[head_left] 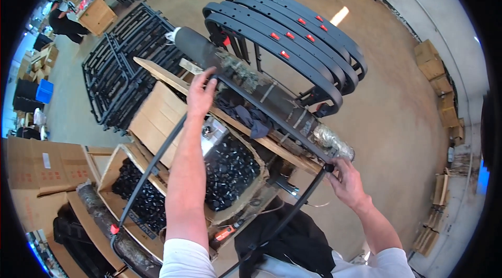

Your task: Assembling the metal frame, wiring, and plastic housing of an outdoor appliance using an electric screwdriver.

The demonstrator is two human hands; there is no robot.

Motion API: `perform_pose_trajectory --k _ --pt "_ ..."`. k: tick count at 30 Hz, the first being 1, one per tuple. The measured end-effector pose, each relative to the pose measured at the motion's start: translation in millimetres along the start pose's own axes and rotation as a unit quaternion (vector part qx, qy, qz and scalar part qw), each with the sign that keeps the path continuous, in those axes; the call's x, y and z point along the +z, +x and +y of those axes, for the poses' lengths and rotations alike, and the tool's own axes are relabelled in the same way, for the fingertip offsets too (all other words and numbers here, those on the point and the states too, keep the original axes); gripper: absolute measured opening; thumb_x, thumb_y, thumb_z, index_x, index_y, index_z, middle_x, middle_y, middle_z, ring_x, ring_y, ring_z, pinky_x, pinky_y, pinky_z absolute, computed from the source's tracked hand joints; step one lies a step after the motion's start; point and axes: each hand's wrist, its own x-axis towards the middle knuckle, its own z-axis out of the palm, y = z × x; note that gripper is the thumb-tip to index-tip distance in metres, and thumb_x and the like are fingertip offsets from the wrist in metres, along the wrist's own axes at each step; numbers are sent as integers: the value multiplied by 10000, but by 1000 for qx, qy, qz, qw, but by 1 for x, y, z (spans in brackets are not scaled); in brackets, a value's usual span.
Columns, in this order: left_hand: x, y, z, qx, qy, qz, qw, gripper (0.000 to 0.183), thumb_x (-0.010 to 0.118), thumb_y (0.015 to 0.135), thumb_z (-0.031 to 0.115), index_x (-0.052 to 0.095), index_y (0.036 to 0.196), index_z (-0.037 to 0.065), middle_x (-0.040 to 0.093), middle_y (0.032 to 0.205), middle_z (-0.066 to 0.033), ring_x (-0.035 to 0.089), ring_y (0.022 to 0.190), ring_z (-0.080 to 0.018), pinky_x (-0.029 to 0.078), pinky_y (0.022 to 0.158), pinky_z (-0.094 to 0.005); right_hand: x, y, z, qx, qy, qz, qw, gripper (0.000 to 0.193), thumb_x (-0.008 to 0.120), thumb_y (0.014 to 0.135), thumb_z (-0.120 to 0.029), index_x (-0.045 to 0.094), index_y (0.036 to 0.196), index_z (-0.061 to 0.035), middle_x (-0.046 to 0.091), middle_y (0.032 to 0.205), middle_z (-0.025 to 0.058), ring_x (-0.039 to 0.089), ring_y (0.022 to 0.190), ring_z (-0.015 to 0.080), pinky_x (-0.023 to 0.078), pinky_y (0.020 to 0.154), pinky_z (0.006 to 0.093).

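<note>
L fingers (208, 73), R fingers (342, 166) on frame (300, 200)

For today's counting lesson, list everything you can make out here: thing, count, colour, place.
tubular frame: one, dark grey, between both grips
curved frames: several, dark grey, upper middle
flat frames: one stack, black, upper left
small parts: two boxfuls, black, lower left of centre
wrapped beams: at least two, mottled grey, centre and lower left
cloth: one, navy, centre
handled tool: one, orange, lower middle
cartons: several, brown, both sides
bin: one, blue, far left
co-workers: two, dark clothing, upper left
left grip: one, bare, left frame corner
right grip: one, bare, right frame corner
</note>
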Motion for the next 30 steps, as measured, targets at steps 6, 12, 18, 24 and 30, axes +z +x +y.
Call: perform_pose_trajectory --k 6,12,18,24,30 --pt "-1 1 -13 -36 -63 -18 997 291 560 1042 104 700 1293 146 677 1210 -56 645 1090 -202 490 1014 -330 2 -4 32 -15 -11 45 999 345 719 878 12 639 1213 -12 646 1165 153 697 885 304 587 783 389" --pt "-1 3 -4 -53 -30 0 998 243 599 1030 198 777 1195 208 630 1164 -76 644 1093 -248 480 1016 -330 8 -8 33 -70 -44 -3 997 323 696 882 20 648 1199 -13 633 1202 157 693 990 343 596 844 424" --pt "0 4 4 -89 -23 -31 995 291 706 979 197 759 1265 212 628 1195 -84 644 1042 -213 523 942 -332 8 -6 29 -88 -86 -29 992 318 679 889 13 651 1204 -20 621 1221 168 682 1059 380 598 893 453" --pt "-3 3 -19 -82 -217 -14 973 339 599 1039 85 673 1359 170 696 1326 -65 655 1103 -169 507 992 -323 13 -3 17 -23 -159 -51 986 305 710 937 -142 657 1212 -21 660 1164 174 715 961 382 594 827 472" --pt "0 -2 11 -115 -57 9 992 224 689 1010 210 747 1195 98 638 1127 -57 634 987 -153 510 964 -302 14 5 14 8 -246 -42 968 366 682 994 -306 635 1248 -47 734 926 176 735 858 378 585 748 471"
